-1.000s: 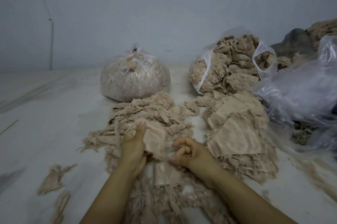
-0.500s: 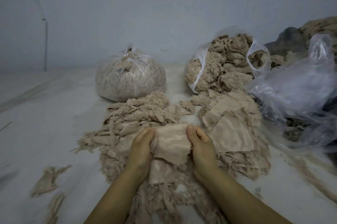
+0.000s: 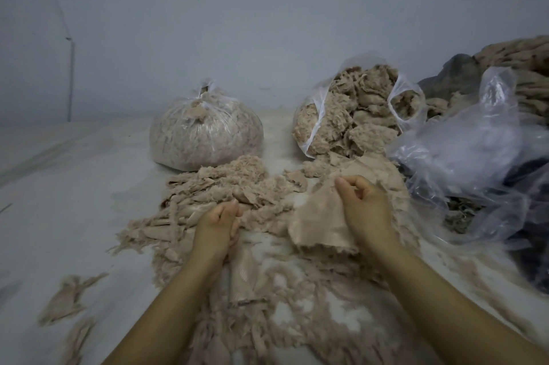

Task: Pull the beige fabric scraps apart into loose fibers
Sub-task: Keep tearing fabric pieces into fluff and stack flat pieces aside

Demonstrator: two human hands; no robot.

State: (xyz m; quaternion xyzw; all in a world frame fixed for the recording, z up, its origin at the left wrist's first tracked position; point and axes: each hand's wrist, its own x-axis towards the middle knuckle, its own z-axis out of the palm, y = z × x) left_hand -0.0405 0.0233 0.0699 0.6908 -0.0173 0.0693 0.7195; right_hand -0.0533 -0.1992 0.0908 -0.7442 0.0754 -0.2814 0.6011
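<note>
Beige scrap [image 3: 319, 223] gripped by R hand [image 3: 367, 210], held over the shredded pile [image 3: 225, 186].

L hand [image 3: 218, 223] is curled on a thin strip at the pile's edge, well apart from R. Tied bag [image 3: 205, 134] and open bag [image 3: 353, 118] of fibers are seen behind, by the wall; crumpled clear plastic [image 3: 463, 156] at right.

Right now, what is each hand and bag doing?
Right hand: pinching a flat beige scrap.
Left hand: fingers curled; what it holds is hidden.
Round bag: tied shut, full.
Second bag: open, fibers spilling out.
Clear bag: crumpled, loose.
</note>
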